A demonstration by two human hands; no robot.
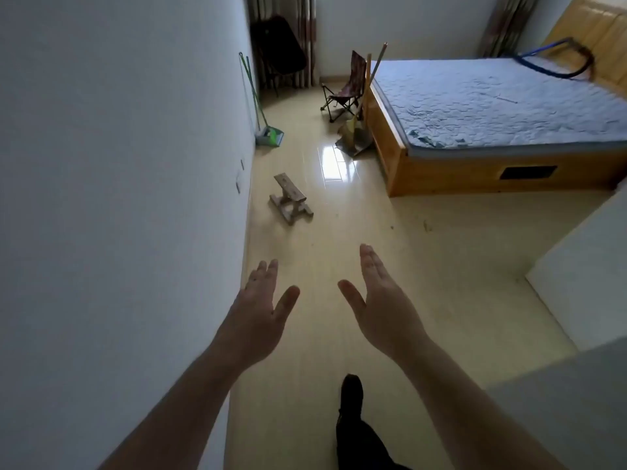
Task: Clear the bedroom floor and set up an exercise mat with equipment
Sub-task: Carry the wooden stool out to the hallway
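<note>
My left hand (261, 310) and my right hand (380, 307) are both stretched out in front of me over the pale floor (339, 252), fingers straight, palms turned toward each other, holding nothing. A small wooden stool (290, 198) stands on the floor ahead near the left wall. Farther back, a folding camp chair (344, 88) stands beside the bed (492, 106). A broom with a dustpan (356, 137) leans at the bed's corner. A green mop (268, 134) rests against the left wall.
A white wall (118, 198) runs close along my left. A white cabinet edge (583, 283) juts in at the right. A dark folded chair (281, 52) stands by the curtains in the far corner. A blue hoop (556, 61) lies on the mattress. My dark shoe (351, 391) is below.
</note>
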